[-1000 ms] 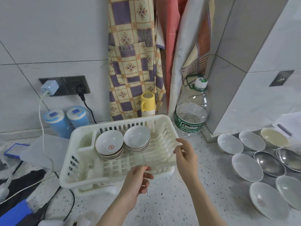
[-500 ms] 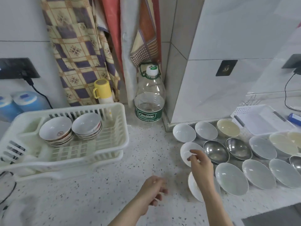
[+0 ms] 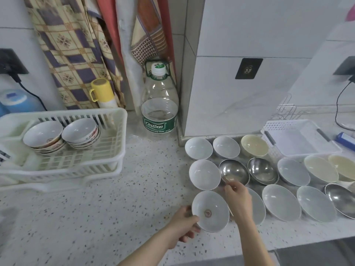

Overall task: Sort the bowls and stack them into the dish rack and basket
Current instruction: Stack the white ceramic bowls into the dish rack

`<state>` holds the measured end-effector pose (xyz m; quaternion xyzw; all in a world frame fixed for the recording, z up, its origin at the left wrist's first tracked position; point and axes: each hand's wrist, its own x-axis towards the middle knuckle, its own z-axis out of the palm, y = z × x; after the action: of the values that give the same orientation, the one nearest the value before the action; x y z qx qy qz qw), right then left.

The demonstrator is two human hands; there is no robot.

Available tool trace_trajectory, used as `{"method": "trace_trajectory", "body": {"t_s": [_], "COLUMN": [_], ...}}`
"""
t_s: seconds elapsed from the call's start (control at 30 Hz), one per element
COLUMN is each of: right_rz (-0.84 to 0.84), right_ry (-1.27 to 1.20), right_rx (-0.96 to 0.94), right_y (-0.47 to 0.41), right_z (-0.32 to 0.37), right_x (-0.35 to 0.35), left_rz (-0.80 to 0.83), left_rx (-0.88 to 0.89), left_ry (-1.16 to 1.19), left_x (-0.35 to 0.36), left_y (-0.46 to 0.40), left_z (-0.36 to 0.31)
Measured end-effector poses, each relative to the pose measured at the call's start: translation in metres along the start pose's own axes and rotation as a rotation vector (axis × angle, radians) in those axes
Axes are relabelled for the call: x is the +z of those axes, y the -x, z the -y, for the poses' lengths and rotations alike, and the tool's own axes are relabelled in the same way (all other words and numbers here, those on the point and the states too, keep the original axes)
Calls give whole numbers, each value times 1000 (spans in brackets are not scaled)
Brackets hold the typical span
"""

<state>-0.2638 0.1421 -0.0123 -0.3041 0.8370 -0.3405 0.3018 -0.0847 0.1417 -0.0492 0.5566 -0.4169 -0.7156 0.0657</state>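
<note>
My left hand [image 3: 184, 225] grips the white ceramic bowl with a red centre mark [image 3: 210, 211] by its rim — my right hand's [image 3: 238, 198] fingers curl beside the round steel bowl [image 3: 234, 172], grip unclear.

Counted eight white bowls [image 3: 204, 174], three cream bowls [image 3: 254, 145], three steel bowls [image 3: 262, 170], two patterned-bowl stacks [image 3: 43, 136], one dish rack [image 3: 107, 162], one basket [image 3: 299, 140], one water bottle [image 3: 159, 112].

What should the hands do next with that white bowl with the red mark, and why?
Probably carry the bowl left to the dish rack and set it on a stack there. The left hand already grips its rim, it appears lifted off the counter, and the rack's two stacks hold similar white bowls. The right hand only reaches toward the steel bowl.
</note>
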Motion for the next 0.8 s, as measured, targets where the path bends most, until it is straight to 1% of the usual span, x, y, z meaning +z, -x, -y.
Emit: {"method": "trace_trajectory", "body": {"t_s": [0.1,0.2,0.3,0.43,0.57,0.7,0.8], "right_rz": [5,22,51,87,168,273,302], "right_ry": [-20,-49,-67,-36,-54,-202,-304], "right_rx": [15,27,20,28,123,268,349], "right_y": [-3,-4,-3,-3,-3,-1,0], "right_z": [-4,-4,-3,-5,-3,4,7], "right_x": [-2,-1,0,3,15,31,43], "left_rz": [-20,-70,-115,-158,-231,-306,-332], "left_rx": [28,44,46,59,97,118,120], "left_ry": [61,72,69,125,230,322,351], "left_x": [4,-1,-18,-44,-66,-81,-92], "left_y": [-1,-1,2,11,20,26,29], "left_z": [1,3,6,13,16,13,13]}}
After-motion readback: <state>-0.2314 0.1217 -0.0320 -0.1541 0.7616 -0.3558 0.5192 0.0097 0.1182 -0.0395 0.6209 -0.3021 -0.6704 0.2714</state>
